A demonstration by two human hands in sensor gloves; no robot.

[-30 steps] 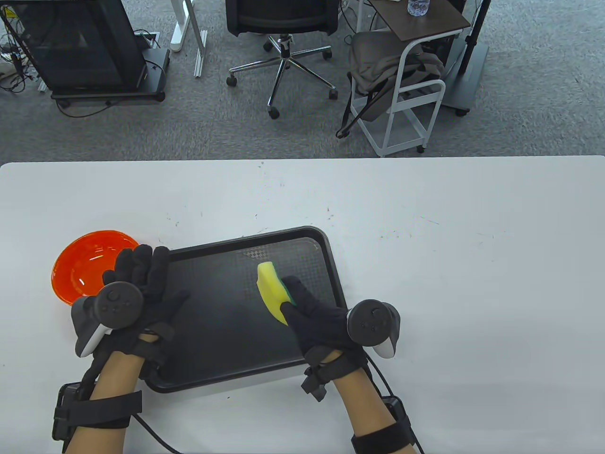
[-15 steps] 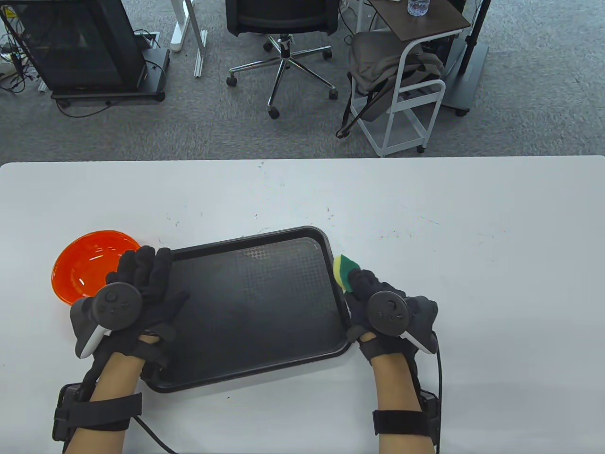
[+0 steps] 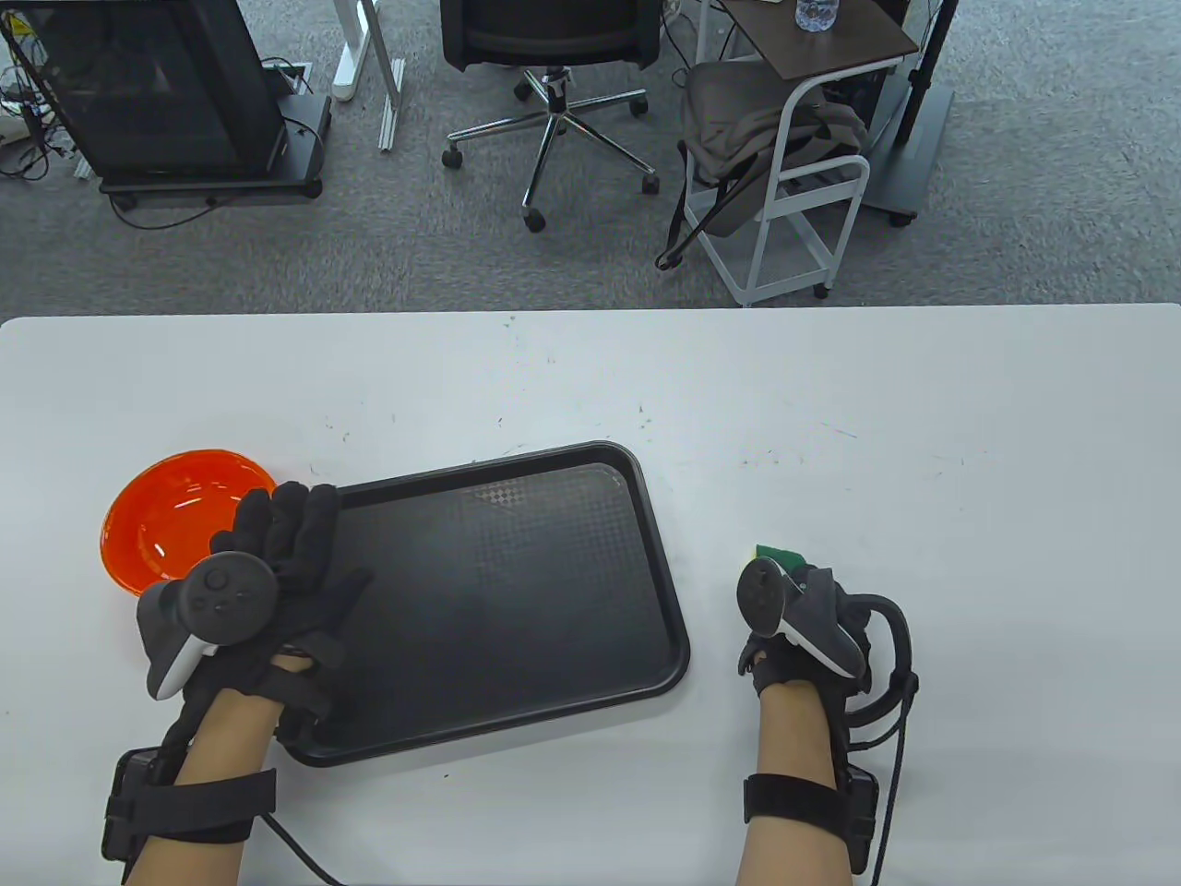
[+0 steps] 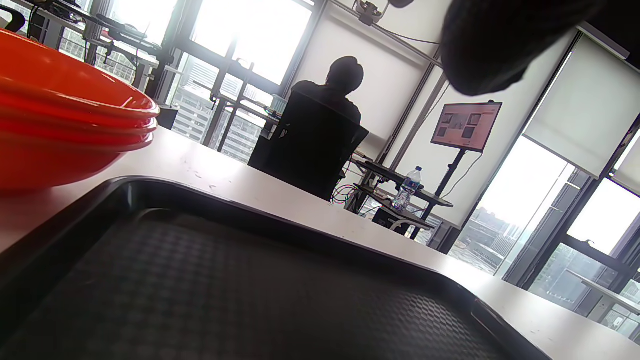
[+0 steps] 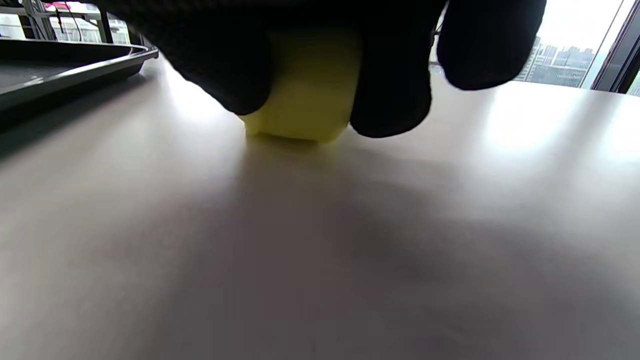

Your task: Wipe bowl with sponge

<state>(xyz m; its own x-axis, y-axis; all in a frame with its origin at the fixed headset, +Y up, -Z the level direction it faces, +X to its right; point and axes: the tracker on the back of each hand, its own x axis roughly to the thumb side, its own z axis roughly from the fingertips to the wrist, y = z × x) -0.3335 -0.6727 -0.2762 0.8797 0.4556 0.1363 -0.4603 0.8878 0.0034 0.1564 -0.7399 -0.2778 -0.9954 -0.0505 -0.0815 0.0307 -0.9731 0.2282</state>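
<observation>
An orange translucent bowl (image 3: 175,517) stands on the white table (image 3: 923,443) at the left, just off the left rim of a black tray (image 3: 517,600). My left hand (image 3: 281,540) lies with straight fingers over that rim, beside the bowl, holding nothing. In the left wrist view the bowl (image 4: 60,125) sits close at the left, behind the tray (image 4: 250,285). My right hand (image 3: 798,595) is on the table to the right of the tray, gripping a yellow and green sponge (image 3: 781,554). Its fingers (image 5: 390,85) curl round the sponge (image 5: 305,100), whose yellow underside touches the table.
The tray has nothing on it, and its right rim (image 5: 75,62) lies left of my right hand. Beyond the table's far edge stand an office chair (image 3: 554,55) and a white cart (image 3: 793,185). A person (image 4: 330,100) sits with their back turned.
My right hand carried the sponge from above the tray, over its right rim, and down onto the table to the right. The left hand and the bowl stayed put.
</observation>
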